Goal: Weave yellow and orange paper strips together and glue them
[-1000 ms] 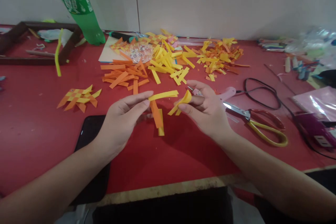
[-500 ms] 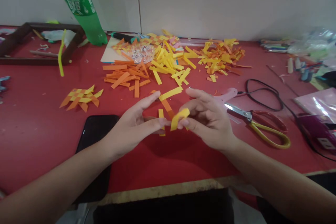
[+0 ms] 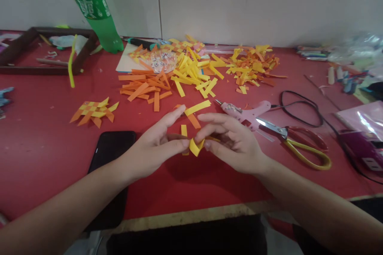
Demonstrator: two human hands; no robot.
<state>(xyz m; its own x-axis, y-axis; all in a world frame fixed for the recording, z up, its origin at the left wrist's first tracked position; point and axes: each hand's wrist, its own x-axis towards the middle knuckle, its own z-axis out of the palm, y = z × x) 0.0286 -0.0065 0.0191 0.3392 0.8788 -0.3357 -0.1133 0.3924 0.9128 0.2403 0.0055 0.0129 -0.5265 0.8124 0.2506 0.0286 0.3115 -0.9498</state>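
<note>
Between my hands is a yellow paper strip (image 3: 196,148), bent into a fold. My left hand (image 3: 163,137) pinches its left side between thumb and fingers, with the index finger raised. My right hand (image 3: 231,139) has its thumb and curled fingers closed on the strip's right side. Another yellow strip (image 3: 184,130) stands upright behind my left fingertips; whether it joins the held one I cannot tell. Just beyond my hands, a loose yellow strip (image 3: 198,107) lies across an orange strip (image 3: 194,121). A woven yellow-and-orange paper fish (image 3: 95,111) lies to the left.
Piles of orange strips (image 3: 143,85), yellow strips (image 3: 191,67) and scraps (image 3: 254,65) lie at the back. On the right are a pink glue gun (image 3: 259,110), scissors (image 3: 308,153) and a cable (image 3: 317,111). A phone (image 3: 104,195), green bottle (image 3: 95,16) and dark frame (image 3: 36,70) are left.
The yellow strip went from a raised curl at my right fingers to a downward fold between both hands. My right fingers moved left and down, uncovering the glue gun's tip.
</note>
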